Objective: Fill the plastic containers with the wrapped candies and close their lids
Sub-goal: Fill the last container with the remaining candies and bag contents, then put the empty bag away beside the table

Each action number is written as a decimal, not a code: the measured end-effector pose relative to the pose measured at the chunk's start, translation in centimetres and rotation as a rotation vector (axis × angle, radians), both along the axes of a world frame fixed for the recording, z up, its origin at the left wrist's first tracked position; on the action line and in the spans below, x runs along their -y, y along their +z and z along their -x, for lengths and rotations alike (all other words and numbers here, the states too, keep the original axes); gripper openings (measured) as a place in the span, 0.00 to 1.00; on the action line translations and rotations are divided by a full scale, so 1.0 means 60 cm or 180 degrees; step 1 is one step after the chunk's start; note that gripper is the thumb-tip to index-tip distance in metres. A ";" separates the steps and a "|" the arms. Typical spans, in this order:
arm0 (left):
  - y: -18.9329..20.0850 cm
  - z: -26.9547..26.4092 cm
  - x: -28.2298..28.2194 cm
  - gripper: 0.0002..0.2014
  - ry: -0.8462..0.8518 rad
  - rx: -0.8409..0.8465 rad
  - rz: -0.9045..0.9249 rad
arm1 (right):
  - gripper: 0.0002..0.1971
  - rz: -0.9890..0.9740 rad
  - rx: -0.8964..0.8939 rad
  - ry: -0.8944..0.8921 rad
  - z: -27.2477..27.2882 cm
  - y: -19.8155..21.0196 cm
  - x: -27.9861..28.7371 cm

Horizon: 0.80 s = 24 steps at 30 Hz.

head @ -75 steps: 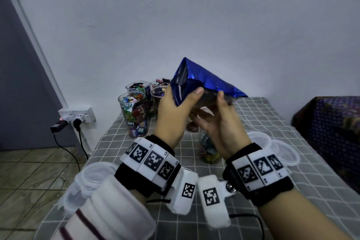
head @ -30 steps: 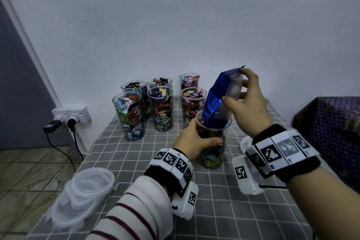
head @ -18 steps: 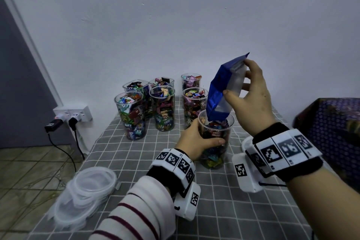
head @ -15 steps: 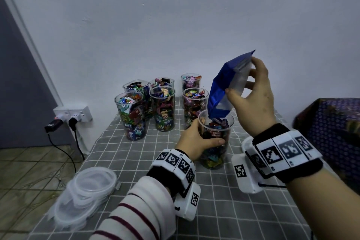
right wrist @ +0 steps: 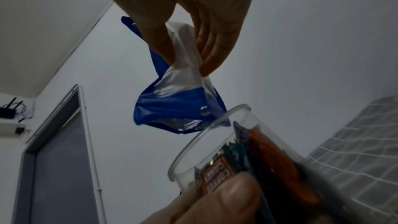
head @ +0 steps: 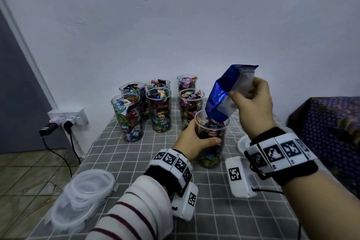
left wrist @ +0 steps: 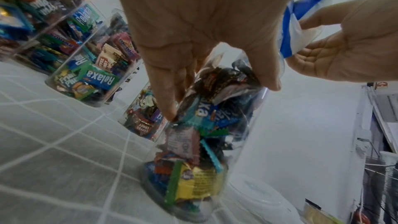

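container [head: 211, 142] stands on the table [head: 120, 158], nearly full, rigid but light and tippable; left hand [head: 191, 143] wraps its mid-wall. right hand [head: 253, 105] pinches the limp, slippery bag [head: 220, 101] by its upper end, mouth over the rim.

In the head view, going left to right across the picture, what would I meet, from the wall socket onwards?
Wall socket → stack of lids → left hand → blue bag → right hand → patterned cloth.
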<state>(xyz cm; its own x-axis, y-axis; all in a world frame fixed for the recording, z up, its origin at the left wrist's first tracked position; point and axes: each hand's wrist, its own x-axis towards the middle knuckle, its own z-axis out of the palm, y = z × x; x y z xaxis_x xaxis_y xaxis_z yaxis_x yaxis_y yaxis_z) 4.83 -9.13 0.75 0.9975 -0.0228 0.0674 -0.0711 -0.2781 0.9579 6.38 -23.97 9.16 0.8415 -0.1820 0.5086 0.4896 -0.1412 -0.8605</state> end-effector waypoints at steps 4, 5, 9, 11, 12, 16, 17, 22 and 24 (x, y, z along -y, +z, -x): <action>-0.006 0.002 0.001 0.53 -0.0060 -0.0068 -0.0125 | 0.19 -0.0329 -0.0174 0.0019 0.012 -0.012 0.005; -0.015 0.001 0.001 0.59 -0.0020 -0.0086 -0.0200 | 0.19 -0.0406 -0.0225 0.0020 0.017 -0.015 0.008; -0.002 0.038 0.017 0.63 0.0637 0.0340 -0.0682 | 0.32 -0.0954 -0.0408 0.0004 0.034 -0.015 0.024; 0.023 0.069 0.032 0.57 0.0841 0.0785 -0.0885 | 0.36 -0.1314 -0.0478 0.0081 0.039 -0.013 0.036; 0.036 0.081 0.041 0.55 0.0806 0.0980 -0.0922 | 0.36 -0.1464 -0.0525 0.0158 0.042 -0.012 0.041; 0.060 0.087 0.069 0.48 0.0503 0.1323 -0.0574 | 0.30 -0.1817 -0.0740 0.0554 0.057 -0.020 0.052; 0.062 0.085 0.074 0.46 0.0513 0.1364 -0.0416 | 0.28 -0.1864 -0.0807 0.0643 0.061 -0.026 0.053; 0.065 0.082 0.087 0.23 0.0753 0.1894 -0.0571 | 0.23 -0.1894 -0.1242 0.0816 0.082 -0.056 0.071; 0.073 0.085 0.094 0.14 0.0646 0.1976 -0.0387 | 0.19 -0.1566 -0.1336 0.0645 0.093 -0.062 0.085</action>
<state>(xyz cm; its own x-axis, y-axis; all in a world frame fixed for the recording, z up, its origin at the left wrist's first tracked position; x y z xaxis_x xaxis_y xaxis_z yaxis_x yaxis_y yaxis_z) -0.29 -14.78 5.12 0.7594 0.1177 0.6399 -0.5346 -0.4477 0.7168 0.79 -29.07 5.45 0.9915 -0.1264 0.0296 0.0753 0.3749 -0.9240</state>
